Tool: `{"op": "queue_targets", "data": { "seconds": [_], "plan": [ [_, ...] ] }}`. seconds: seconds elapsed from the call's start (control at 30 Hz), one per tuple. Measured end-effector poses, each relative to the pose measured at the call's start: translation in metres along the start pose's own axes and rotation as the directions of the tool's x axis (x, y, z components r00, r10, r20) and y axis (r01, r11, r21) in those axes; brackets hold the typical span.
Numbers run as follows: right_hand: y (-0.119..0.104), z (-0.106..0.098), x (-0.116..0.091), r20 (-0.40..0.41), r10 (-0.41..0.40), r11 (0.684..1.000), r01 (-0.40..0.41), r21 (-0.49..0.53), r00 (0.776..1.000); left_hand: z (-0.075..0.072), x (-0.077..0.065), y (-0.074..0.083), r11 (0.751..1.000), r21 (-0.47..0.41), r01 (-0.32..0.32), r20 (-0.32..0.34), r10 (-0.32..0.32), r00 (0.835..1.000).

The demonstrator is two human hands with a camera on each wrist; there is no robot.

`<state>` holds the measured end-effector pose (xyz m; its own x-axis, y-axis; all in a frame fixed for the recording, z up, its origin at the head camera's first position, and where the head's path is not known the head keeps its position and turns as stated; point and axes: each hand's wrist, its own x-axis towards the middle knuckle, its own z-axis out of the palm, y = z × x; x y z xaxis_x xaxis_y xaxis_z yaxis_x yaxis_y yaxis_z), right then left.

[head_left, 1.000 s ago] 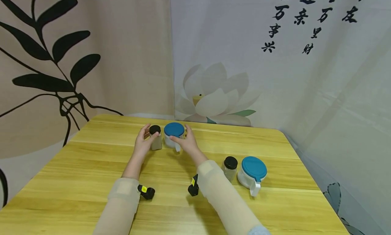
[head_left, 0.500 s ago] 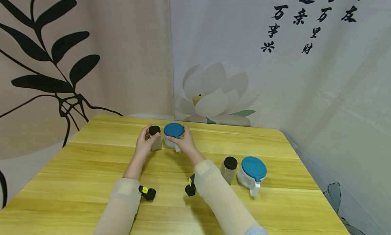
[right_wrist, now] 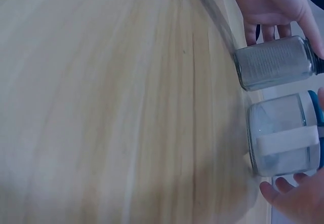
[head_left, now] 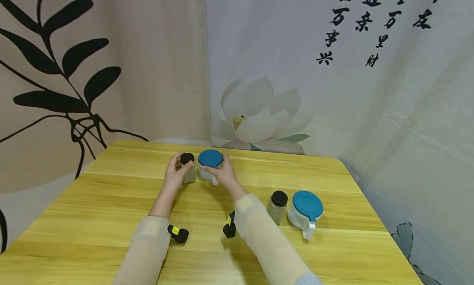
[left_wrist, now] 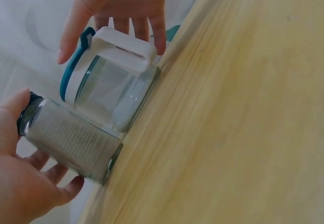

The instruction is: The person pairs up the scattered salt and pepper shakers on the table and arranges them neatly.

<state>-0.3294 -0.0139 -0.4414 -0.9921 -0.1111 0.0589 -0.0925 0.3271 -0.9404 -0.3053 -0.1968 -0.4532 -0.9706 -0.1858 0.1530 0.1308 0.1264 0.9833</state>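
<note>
Near the far edge of the table, my left hand (head_left: 174, 174) holds a small square glass jar (head_left: 190, 176) with a black lid. Its thumb lies at the lid and its fingers reach round the far side, as the left wrist view shows. Just to the right, a glass seasoning jar (head_left: 210, 158) with a blue lid and white handle is in my right hand (head_left: 227, 177), thumb at the lid's front and fingers along its right side. Both jars stand upright, side by side with a narrow gap. Fine print marks the small jar's side (left_wrist: 76, 140).
A second black-lidded glass jar (head_left: 277, 207) and a second blue-lidded seasoning jar (head_left: 307, 207) stand together at the right, beyond my right sleeve (head_left: 272, 239). Behind the wooden table (head_left: 92, 219) hangs a printed curtain (head_left: 166, 71).
My right hand has shifted slightly left and closed in on the blue-lidded seasoning jar. The left hand and the jars have stayed nearly still.
</note>
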Motion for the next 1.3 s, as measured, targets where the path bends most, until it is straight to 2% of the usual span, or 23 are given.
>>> {"op": "queue_targets", "data": {
  "seconds": [0.47, 1.0, 1.2, 1.3],
  "plan": [
    [-0.003, 0.004, 0.001, -0.020, -0.027, 1.000, 0.027, -0.013, 0.999, 0.002, -0.001, -0.001, 0.999, -0.030, 0.015, 0.000, -0.015, 1.000],
    [-0.003, 0.009, -0.002, -0.084, -0.032, 0.999, 0.030, -0.023, 0.996, 0.000, -0.002, -0.001, 1.000, -0.017, -0.008, 0.008, 0.008, 1.000],
    [-0.001, 0.012, -0.002, -0.106, -0.032, 0.999, 0.029, -0.037, 0.994, 0.000, -0.005, 0.005, 0.998, -0.047, 0.030, 0.023, -0.029, 0.999],
    [0.001, 0.013, -0.002, -0.113, -0.030, 0.999, 0.028, -0.019, 0.993, 0.000, -0.010, 0.016, 0.998, -0.053, 0.035, 0.033, -0.034, 0.999]
  ]
}}
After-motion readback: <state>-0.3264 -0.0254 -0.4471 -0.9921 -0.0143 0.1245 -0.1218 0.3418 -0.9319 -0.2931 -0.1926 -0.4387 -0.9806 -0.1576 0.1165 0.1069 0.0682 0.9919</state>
